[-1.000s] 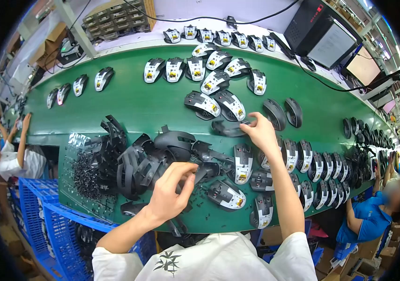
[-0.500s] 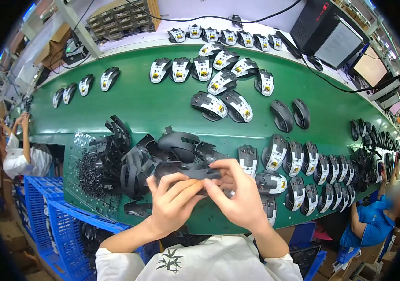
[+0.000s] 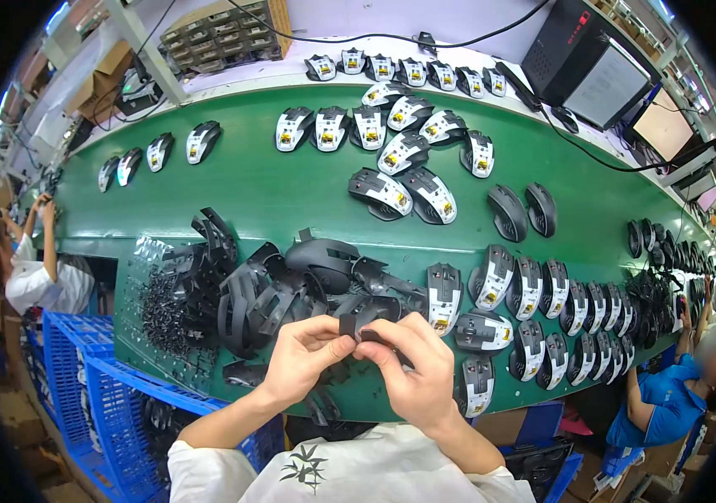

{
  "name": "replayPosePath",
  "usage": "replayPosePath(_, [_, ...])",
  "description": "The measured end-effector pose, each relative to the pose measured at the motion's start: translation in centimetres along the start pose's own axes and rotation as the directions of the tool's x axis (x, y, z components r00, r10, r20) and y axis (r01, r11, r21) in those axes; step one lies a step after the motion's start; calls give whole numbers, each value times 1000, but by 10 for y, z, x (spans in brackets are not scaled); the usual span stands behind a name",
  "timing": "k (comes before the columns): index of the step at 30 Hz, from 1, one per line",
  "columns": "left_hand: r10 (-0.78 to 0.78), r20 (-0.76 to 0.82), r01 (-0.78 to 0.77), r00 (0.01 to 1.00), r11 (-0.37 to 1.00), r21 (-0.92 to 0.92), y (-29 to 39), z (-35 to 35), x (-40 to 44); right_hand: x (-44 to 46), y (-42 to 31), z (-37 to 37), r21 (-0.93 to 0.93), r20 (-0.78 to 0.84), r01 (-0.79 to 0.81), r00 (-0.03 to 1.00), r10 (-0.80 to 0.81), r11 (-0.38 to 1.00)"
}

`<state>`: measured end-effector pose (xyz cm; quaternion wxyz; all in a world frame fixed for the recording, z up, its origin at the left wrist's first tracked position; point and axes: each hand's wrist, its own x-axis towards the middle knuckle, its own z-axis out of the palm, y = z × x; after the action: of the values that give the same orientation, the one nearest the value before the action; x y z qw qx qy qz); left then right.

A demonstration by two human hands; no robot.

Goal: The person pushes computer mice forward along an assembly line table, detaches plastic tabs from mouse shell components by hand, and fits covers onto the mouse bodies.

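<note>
My left hand pinches a small dark plastic piece upright between thumb and fingertips. Close against it, my right hand is closed on another dark plastic part, mostly covered by the fingers. Whether the two pieces touch is hard to make out. Just beyond my hands lies a heap of black mouse shell parts, with a larger black shell on top. A part-assembled mouse with a white inner plate lies right of my right hand.
Small black parts cover a clear plastic sheet at left. Rows of mice stand at right, more mice toward the back. Blue crates stand beside the green table. Co-workers sit at both sides.
Both hands have drawn slightly closer to my body. The dark piece in my left fingers now stands upright, and the larger dark part seen between my hands before no longer shows there.
</note>
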<state>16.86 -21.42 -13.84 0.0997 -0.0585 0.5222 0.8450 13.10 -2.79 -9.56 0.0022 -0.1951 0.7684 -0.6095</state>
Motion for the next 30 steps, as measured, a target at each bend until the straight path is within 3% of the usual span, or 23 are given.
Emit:
replayPosePath(2, [-1,27,2,1000,999,-33,-1,1,1,-1,-2,-4,-100,22,35,999,-33,994])
replayPosePath(4, [-79,61,86,995,987,-133,9,6,8,3,-2,-8,161,-12,-174,984,178,972])
replayPosePath(6, [-155,97,174,983,958,-230,16,11,13,4,-2,-10,414,13,-354,923,384,838])
replayPosePath(12, [-134,4,132,991,973,-188,13,11,13,1,3,-4,265,-21,-246,965,261,932])
replayPosePath(17, [-66,101,69,993,997,-34,0,-4,11,-1,5,-9,8,113,-56,992,55,998])
replayPosePath(18, [27,140,-53,990,980,191,3,-4,8,3,10,-9,47,101,-186,978,181,981])
replayPosePath(20, [166,277,-302,946,760,575,11,-2,2,13,19,-9,127,87,-432,902,424,893])
replayPosePath(21, [183,325,-360,928,670,650,11,-1,2,15,21,-10,170,85,-540,841,534,824])
replayPosePath(22, [199,372,-416,907,568,710,12,0,3,13,21,-10,176,81,-541,840,536,822])
replayPosePath(26, [128,-52,-106,990,945,309,7,12,6,8,23,-11,24,196,-114,975,107,993])
replayPosePath(27, [128,-47,-107,991,944,311,7,13,8,8,24,-13,24,191,-113,976,107,993])
replayPosePath(30, [-13,8,11,1000,975,223,12,12,11,14,34,-17,356,339,-412,893,295,839])
